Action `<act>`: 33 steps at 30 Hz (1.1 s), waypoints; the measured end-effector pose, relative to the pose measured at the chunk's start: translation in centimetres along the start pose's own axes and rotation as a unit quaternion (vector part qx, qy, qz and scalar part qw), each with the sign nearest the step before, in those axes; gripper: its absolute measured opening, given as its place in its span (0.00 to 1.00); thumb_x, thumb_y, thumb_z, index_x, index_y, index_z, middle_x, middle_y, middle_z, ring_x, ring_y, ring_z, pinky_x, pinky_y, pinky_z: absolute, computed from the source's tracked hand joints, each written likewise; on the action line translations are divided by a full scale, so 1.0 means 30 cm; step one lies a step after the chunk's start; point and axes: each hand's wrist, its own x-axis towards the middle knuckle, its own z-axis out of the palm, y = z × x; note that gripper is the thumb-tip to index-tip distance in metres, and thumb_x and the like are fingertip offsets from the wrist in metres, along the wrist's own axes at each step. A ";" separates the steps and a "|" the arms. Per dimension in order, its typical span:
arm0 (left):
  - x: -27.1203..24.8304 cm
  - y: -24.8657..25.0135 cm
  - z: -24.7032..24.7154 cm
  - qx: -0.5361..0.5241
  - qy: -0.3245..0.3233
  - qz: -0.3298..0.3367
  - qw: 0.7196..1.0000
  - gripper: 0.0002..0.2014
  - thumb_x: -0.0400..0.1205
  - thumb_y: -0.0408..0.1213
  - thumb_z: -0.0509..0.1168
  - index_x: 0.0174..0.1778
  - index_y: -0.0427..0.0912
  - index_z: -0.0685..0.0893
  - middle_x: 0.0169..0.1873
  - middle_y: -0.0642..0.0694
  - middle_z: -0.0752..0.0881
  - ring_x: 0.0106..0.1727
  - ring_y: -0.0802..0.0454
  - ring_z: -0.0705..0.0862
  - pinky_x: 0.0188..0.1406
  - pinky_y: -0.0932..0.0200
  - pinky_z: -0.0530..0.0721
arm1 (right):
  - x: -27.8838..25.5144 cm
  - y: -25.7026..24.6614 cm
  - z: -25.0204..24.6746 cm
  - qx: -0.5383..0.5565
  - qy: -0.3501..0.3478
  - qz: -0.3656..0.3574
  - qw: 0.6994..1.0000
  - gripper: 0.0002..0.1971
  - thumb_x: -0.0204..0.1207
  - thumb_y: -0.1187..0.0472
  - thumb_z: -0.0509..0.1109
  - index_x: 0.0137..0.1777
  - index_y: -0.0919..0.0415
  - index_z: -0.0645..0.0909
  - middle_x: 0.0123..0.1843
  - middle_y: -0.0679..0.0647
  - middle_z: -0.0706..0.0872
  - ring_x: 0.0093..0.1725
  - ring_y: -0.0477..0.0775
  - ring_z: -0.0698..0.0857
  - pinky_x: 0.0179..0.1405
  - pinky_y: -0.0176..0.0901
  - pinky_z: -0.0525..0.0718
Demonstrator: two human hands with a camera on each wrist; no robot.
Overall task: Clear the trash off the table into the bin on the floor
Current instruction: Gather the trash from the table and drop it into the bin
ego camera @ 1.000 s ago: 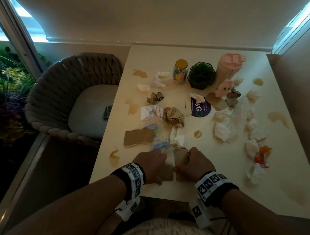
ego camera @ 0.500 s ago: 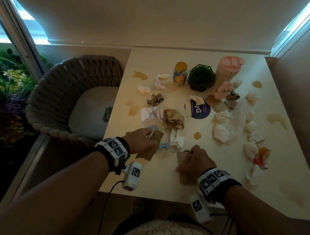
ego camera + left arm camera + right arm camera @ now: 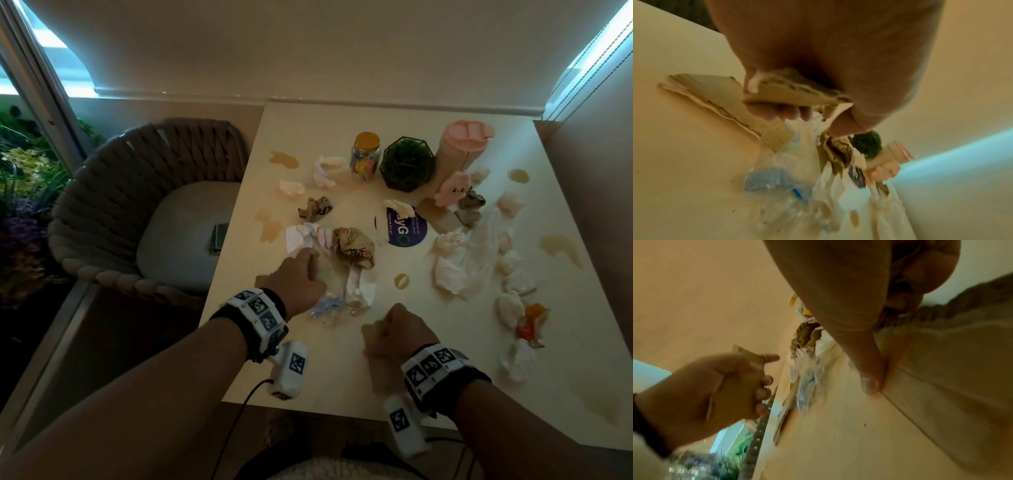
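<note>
At the table's near edge, my left hand and right hand each clench cardboard scraps; overfilling risks drops.

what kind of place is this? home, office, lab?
Probably a home, a sitting corner by windows. A woven chair with a cushion stands beside a small table that carries decor: a caged green plant, a candy jar and a pink plush toy. Garden plants show outside the glass.

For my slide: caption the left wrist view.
Left hand grips torn cardboard pieces above a crushed plastic bottle.
</note>
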 end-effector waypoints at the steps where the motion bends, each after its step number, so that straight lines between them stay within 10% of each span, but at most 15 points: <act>1: -0.001 0.004 0.015 0.059 0.000 0.004 0.998 0.28 0.74 0.49 0.66 0.71 0.56 0.66 0.50 0.47 0.73 0.45 0.38 0.81 0.42 0.51 0.76 | 0.003 0.012 -0.007 0.012 0.005 -0.008 1.000 0.26 0.61 0.45 0.82 0.51 0.55 0.75 0.49 0.51 0.83 0.49 0.52 0.82 0.48 0.45 0.83; 7: -0.009 0.010 0.120 0.226 0.049 0.092 0.968 0.31 0.78 0.53 0.65 0.75 0.51 0.63 0.63 0.39 0.71 0.60 0.35 0.76 0.51 0.45 0.81 | -0.027 0.061 -0.014 0.121 0.011 0.000 0.993 0.25 0.64 0.42 0.79 0.55 0.47 0.71 0.50 0.44 0.84 0.49 0.49 0.83 0.46 0.45 0.84; 16: 0.074 -0.138 -0.047 0.322 -0.031 -0.029 0.946 0.42 0.72 0.44 0.72 0.80 0.53 0.57 0.73 0.43 0.64 0.71 0.35 0.68 0.61 0.36 0.76 | -0.063 0.070 0.007 -0.015 0.003 0.032 0.999 0.43 0.44 0.35 0.85 0.56 0.47 0.66 0.58 0.48 0.77 0.53 0.51 0.81 0.51 0.48 0.85; 23: 0.096 -0.138 -0.042 0.363 -0.027 0.014 0.931 0.36 0.71 0.55 0.72 0.71 0.51 0.62 0.63 0.44 0.73 0.65 0.37 0.72 0.55 0.39 0.77 | -0.053 0.028 -0.013 -0.015 -0.002 0.001 1.000 0.34 0.58 0.43 0.82 0.57 0.55 0.68 0.55 0.51 0.80 0.52 0.54 0.83 0.46 0.45 0.81; 28: 0.080 -0.119 -0.078 0.244 -0.014 0.006 0.970 0.35 0.66 0.57 0.70 0.66 0.52 0.66 0.55 0.45 0.75 0.60 0.40 0.72 0.52 0.43 0.79 | -0.068 0.021 -0.033 0.149 -0.014 -0.026 0.988 0.21 0.68 0.51 0.78 0.53 0.57 0.73 0.43 0.48 0.84 0.41 0.47 0.82 0.41 0.45 0.84; 33: 0.049 -0.138 -0.135 0.054 0.005 0.013 0.998 0.26 0.65 0.55 0.66 0.57 0.54 0.70 0.47 0.47 0.80 0.45 0.44 0.82 0.37 0.52 0.78 | -0.072 -0.035 -0.169 0.389 -0.077 -0.040 0.917 0.26 0.55 0.64 0.86 0.53 0.55 0.80 0.51 0.66 0.88 0.48 0.69 0.91 0.48 0.72 0.88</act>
